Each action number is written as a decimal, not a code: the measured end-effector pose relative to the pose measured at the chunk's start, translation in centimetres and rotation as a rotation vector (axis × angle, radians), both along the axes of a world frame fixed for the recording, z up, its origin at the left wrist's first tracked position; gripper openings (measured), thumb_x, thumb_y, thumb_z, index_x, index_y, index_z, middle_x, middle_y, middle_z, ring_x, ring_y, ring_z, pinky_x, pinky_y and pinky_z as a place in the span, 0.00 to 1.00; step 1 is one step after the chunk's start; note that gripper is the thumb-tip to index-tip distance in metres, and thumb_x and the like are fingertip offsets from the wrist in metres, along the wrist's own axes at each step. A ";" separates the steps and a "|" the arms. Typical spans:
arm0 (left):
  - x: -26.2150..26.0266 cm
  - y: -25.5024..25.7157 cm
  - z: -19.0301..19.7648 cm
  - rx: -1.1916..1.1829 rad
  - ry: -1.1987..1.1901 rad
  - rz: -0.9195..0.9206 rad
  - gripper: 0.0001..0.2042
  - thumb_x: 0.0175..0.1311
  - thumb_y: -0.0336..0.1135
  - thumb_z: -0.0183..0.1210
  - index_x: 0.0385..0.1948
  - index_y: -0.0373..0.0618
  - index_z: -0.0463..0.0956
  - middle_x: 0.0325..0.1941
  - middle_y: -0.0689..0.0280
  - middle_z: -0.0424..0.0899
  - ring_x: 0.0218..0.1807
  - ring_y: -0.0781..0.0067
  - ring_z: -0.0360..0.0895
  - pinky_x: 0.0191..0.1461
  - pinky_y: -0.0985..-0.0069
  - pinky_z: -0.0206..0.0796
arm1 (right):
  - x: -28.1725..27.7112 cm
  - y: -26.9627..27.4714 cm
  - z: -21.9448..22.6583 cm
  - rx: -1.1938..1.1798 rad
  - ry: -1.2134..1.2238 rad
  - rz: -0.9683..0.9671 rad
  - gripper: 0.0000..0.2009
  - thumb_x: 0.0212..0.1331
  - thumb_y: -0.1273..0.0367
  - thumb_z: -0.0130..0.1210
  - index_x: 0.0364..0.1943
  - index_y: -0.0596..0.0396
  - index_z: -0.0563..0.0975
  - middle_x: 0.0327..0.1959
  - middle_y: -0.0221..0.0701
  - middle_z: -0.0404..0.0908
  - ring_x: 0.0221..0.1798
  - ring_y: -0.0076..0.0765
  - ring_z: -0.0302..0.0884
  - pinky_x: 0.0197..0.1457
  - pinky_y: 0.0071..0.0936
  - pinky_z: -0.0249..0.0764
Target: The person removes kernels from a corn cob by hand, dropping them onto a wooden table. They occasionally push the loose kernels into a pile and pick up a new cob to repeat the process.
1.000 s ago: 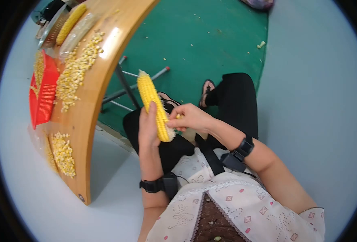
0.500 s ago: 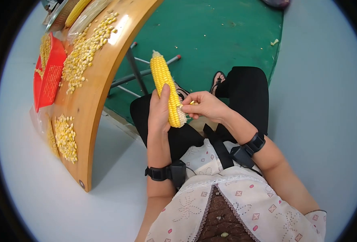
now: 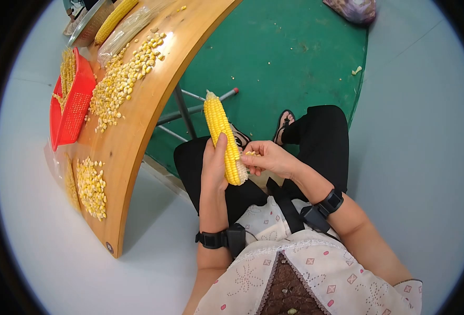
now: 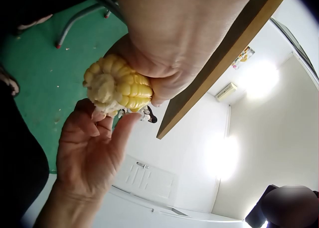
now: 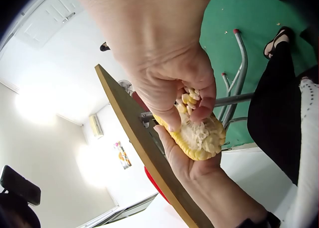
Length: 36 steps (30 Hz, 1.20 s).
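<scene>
A yellow corn cob (image 3: 220,123) is tilted over the lap, its pointed tip away from the body. The left hand (image 3: 214,161) grips its lower half, thumb along the top. Near the thick end, a strip of the cob's side is bare and pale. The right hand (image 3: 274,159) has its thumb and curled fingers at that strip, with loose kernels (image 5: 189,98) held in the fingers in the right wrist view. In the left wrist view the cob's end (image 4: 104,88) faces the camera, and the right hand's fingertips touch its underside.
On the wooden table (image 3: 132,142) at the left lie two piles of kernels (image 3: 117,84), a red basket (image 3: 75,113) with stripped cobs, a whole cob (image 3: 115,21) and a plastic bag (image 3: 124,42). A metal stand (image 3: 187,113) stands on the green floor (image 3: 295,58).
The head view has shifted, so table and hands appear moved. The left hand keeps its grip on the cob; the right hand stays at its bare strip, with more kernels showing in its fingers.
</scene>
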<state>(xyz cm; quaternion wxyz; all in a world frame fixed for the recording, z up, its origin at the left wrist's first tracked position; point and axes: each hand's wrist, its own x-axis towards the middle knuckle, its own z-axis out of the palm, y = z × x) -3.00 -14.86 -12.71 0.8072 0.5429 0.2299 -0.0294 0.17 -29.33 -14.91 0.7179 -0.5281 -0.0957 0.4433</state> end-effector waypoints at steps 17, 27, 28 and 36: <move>-0.1 4.7 -3.8 0.097 0.044 0.166 0.15 0.57 0.44 0.50 0.34 0.40 0.63 0.22 0.65 0.70 0.20 0.75 0.71 0.20 0.78 0.65 | 3.0 1.0 4.2 0.135 0.359 -0.238 0.07 0.55 0.70 0.48 0.32 0.59 0.72 0.28 0.29 0.73 0.30 0.22 0.72 0.34 0.17 0.72; -2.2 7.7 -10.1 -0.365 0.005 0.239 0.17 0.57 0.48 0.50 0.34 0.42 0.65 0.24 0.67 0.72 0.19 0.76 0.70 0.20 0.79 0.64 | 1.6 18.4 16.6 0.339 0.267 0.270 0.09 0.57 0.67 0.47 0.33 0.60 0.71 0.29 0.30 0.70 0.34 0.25 0.69 0.40 0.21 0.71; -2.5 7.8 -10.2 -0.403 -0.014 0.243 0.17 0.57 0.48 0.50 0.35 0.41 0.65 0.24 0.66 0.72 0.19 0.76 0.71 0.21 0.79 0.65 | 1.3 20.5 16.7 0.318 0.263 0.247 0.10 0.58 0.67 0.45 0.35 0.62 0.71 0.31 0.33 0.72 0.35 0.27 0.70 0.41 0.23 0.71; -4.5 8.3 -12.2 -0.565 -0.028 0.304 0.19 0.57 0.48 0.49 0.39 0.39 0.65 0.27 0.64 0.73 0.25 0.74 0.73 0.27 0.77 0.67 | -0.3 31.3 16.0 0.242 -0.082 0.100 0.19 0.61 0.57 0.36 0.38 0.61 0.71 0.36 0.33 0.72 0.42 0.28 0.68 0.50 0.25 0.63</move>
